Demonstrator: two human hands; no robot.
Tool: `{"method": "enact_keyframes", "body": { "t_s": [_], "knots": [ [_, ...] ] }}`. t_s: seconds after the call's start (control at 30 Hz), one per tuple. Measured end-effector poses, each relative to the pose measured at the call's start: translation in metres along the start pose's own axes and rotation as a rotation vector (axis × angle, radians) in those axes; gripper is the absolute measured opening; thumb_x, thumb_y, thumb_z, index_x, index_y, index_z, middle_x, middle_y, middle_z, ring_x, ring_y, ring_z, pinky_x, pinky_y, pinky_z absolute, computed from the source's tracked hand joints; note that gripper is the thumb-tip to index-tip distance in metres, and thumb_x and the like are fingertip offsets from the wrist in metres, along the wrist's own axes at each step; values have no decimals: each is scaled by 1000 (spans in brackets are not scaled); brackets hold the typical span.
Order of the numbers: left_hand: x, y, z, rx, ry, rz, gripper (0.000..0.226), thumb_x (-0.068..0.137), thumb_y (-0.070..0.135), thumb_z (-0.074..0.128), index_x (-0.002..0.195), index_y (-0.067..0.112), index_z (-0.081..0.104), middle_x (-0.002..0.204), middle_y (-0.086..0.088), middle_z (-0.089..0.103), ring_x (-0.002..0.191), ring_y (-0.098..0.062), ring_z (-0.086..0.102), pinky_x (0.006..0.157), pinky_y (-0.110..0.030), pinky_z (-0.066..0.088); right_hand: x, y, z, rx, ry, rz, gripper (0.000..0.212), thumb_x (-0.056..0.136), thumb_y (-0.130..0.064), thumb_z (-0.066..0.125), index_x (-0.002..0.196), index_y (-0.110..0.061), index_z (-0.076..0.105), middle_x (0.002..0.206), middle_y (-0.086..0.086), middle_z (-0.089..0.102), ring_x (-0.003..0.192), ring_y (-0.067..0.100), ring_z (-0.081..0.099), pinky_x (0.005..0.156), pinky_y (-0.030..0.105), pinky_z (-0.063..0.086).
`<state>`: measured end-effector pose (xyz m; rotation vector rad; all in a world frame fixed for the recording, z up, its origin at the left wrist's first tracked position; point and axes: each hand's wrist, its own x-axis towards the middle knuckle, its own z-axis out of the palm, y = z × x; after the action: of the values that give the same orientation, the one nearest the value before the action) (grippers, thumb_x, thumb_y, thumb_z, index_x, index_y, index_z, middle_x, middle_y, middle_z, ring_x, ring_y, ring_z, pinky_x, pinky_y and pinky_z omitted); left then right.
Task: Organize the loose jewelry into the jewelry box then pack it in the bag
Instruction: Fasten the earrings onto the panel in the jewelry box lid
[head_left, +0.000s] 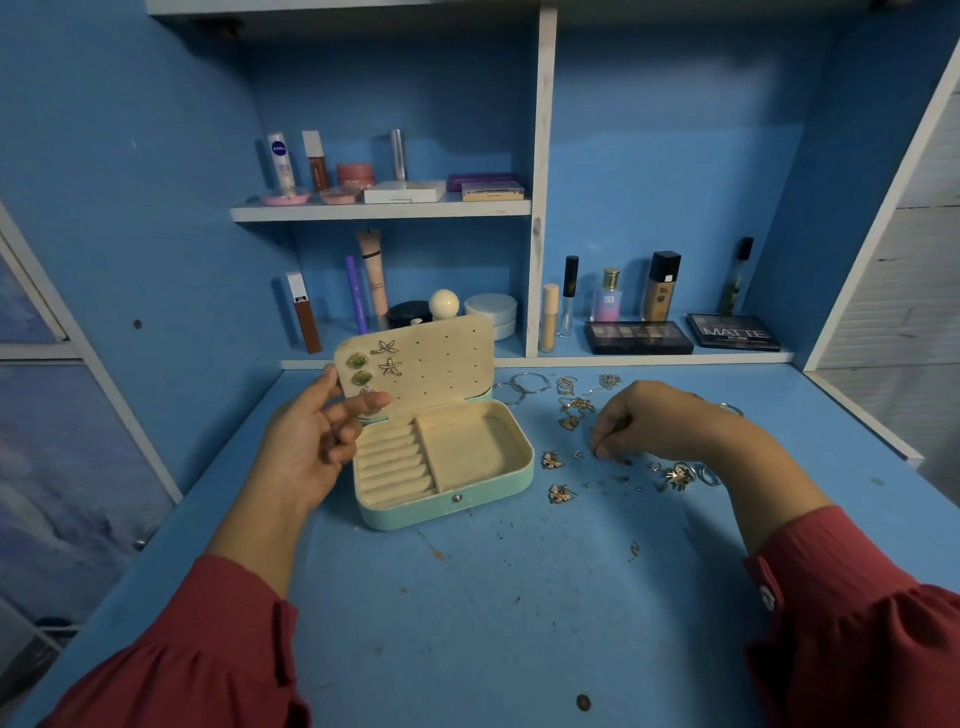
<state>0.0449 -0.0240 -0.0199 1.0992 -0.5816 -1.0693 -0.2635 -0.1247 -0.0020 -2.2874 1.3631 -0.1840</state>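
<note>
A teal jewelry box (467, 506) with a cream lining stands open on the blue desk. Its raised lid (441, 364) carries two starfish earrings (387, 347) and two green earrings (357, 361). My left hand (306, 447) holds the lid's left edge, thumb at the rim and index finger across the front over another earring. Right of the box, my right hand (644, 421) is palm down, its fingertips pinching a tiny piece on the desk. Loose gold earrings (553, 460), a flower piece (678, 475) and bangles (524, 387) lie scattered around it. No bag is in view.
Shelves behind the desk hold cosmetics: bottles, tubes, jars and two dark eyeshadow palettes (639, 338). Blue side walls close in the desk (467, 623) on the left and right. Small crumbs and specks dot its surface.
</note>
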Motion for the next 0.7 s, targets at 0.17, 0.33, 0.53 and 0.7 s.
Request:
{"method": "enact_keyframes", "body": {
  "t_s": [0.17,0.33,0.53,0.7],
  "knots": [
    [1,0,-1,-5,-1,4,25,98,32,47,103,14,63,83,-13,72,38,-6,33,29,-14,22,1,2,-1,20,-15,-7,11,85,-17,70,90,-24,77,85,-17,70,80,-1,60,66,12,42],
    [2,0,-2,-7,-2,-2,25,97,33,47,104,14,63,84,-14,72,38,-6,33,29,-14,22,1,6,-3,53,36,-25,11,90,-19,65,91,-27,73,86,-20,65,80,-4,56,72,15,42],
    [2,0,-2,-14,-3,-7,25,97,33,47,102,14,63,85,-14,72,37,-6,34,29,-14,22,-2,8,-6,75,4,-11,9,76,-23,80,78,-30,75,77,-16,71,78,1,63,74,20,49],
    [0,0,-1,-20,-4,-7,24,97,33,48,102,14,62,83,-14,72,36,-6,34,29,-14,22,-3,1,-1,20,-18,7,11,76,-18,79,84,-25,77,80,-16,71,76,0,62,63,9,44]
  ]
}}
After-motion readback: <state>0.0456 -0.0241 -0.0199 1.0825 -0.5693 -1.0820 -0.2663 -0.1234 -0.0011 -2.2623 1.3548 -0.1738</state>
